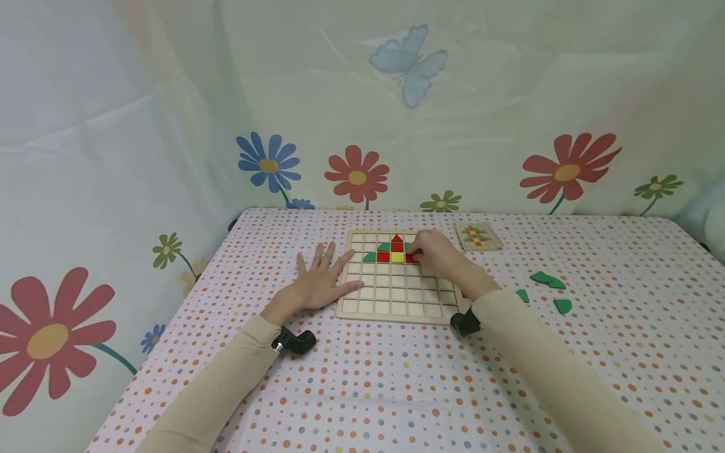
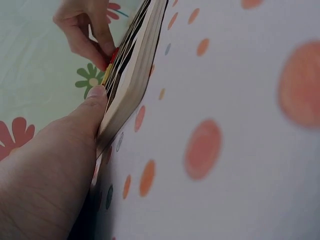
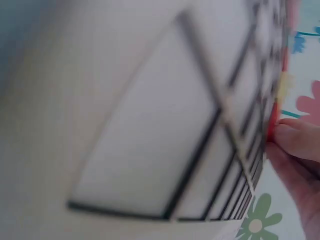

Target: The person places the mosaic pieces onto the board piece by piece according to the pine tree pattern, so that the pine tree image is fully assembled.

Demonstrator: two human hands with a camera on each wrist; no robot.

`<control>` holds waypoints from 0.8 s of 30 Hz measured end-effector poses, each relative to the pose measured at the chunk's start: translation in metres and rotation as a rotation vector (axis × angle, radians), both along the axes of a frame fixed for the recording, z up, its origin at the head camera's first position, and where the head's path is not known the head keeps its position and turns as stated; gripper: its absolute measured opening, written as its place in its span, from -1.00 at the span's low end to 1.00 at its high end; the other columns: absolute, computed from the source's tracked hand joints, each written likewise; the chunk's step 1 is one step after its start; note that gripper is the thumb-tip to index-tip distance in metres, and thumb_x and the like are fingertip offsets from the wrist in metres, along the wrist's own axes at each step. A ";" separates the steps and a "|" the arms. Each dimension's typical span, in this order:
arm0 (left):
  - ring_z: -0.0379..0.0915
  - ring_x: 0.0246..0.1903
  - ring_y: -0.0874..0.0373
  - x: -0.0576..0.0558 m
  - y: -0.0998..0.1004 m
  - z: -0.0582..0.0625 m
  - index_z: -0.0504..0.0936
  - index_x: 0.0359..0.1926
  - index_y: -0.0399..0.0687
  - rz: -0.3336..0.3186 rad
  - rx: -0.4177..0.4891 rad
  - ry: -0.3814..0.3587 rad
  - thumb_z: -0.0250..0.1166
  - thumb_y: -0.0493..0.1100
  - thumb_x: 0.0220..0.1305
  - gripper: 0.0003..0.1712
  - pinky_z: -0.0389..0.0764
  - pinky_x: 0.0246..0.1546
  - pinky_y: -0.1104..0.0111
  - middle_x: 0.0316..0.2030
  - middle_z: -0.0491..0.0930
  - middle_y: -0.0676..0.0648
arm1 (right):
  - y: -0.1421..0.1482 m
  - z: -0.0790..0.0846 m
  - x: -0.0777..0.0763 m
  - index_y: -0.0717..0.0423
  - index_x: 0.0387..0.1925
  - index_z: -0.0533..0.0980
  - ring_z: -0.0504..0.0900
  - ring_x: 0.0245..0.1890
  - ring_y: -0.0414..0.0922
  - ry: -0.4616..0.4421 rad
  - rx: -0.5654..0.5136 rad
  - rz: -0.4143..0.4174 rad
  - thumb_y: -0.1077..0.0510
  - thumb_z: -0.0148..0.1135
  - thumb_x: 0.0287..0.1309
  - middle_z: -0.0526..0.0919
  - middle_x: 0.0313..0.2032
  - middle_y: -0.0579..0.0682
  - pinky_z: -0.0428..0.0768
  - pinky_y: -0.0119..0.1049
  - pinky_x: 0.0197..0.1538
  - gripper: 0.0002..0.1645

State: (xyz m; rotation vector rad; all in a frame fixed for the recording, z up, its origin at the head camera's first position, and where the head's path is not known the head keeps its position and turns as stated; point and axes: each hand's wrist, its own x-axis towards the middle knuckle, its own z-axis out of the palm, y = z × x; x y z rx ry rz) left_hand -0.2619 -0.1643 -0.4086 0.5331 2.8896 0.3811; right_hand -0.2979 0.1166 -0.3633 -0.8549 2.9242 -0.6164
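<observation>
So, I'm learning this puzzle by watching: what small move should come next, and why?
Probably press the flat red piece fully into its cell. The right hand pinches it beside the square yellow tile, opposite a square red tile, and the left hand rests on the edge of the pale wooden grid board, perhaps steadying it.

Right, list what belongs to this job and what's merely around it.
Job:
grid board
placed coloured pieces
red piece, pinched by the right hand
left hand, touching the board's edge
picture card, probably
loose green pieces, probably

Merely around:
dotted tablecloth
flowered backdrop
</observation>
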 end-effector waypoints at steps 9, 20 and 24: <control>-0.58 0.63 -0.26 0.001 0.002 0.003 -0.13 0.72 0.23 0.002 -0.003 -0.005 -0.04 0.47 0.51 -0.02 -0.51 0.42 -0.43 0.67 -0.37 -0.26 | 0.038 0.019 0.040 0.39 0.26 0.57 0.64 0.21 0.23 -0.209 -0.080 0.046 0.30 0.27 0.44 0.67 0.19 0.30 0.63 0.08 0.21 -0.57; -0.60 0.63 -0.24 -0.001 0.000 0.002 -0.15 0.72 0.26 -0.001 -0.028 -0.008 -0.08 0.51 0.49 -0.01 -0.49 0.42 -0.43 0.67 -0.39 -0.23 | 0.111 0.041 0.098 0.24 -0.03 0.72 0.70 -0.08 0.06 -0.157 -0.016 0.014 0.27 0.51 0.21 0.76 -0.07 0.08 0.74 0.01 -0.04 -0.71; -0.61 0.63 -0.24 -0.001 0.000 0.002 -0.17 0.72 0.26 -0.002 -0.014 -0.018 -0.10 0.52 0.49 -0.01 -0.51 0.42 -0.43 0.67 -0.40 -0.23 | 0.139 0.040 0.105 0.18 -0.12 0.73 0.70 -0.15 -0.02 -0.178 0.023 0.007 0.28 0.56 0.13 0.75 -0.11 0.01 0.76 -0.13 -0.13 -0.74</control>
